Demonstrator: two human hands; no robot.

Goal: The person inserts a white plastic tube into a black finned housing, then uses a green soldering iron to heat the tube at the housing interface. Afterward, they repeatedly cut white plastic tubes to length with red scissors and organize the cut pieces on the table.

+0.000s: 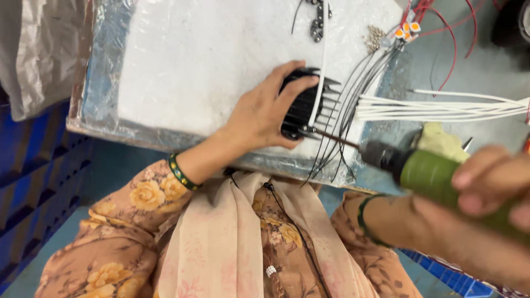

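We saw the left hand (264, 113) pressed flat over a black finned metal block (307, 106), its grip clamped on the block's top and near side, holding it down on the white padded tabletop (199, 60). The right hand (493, 185) had its grip wrapped tight around a green power screwdriver (436, 176), whose thin bit (337, 139) touched the block's lower edge. Black wires (353, 94) and white wires (441, 105) lay just beside the block, and small screws (374, 37) lay near the far edge.
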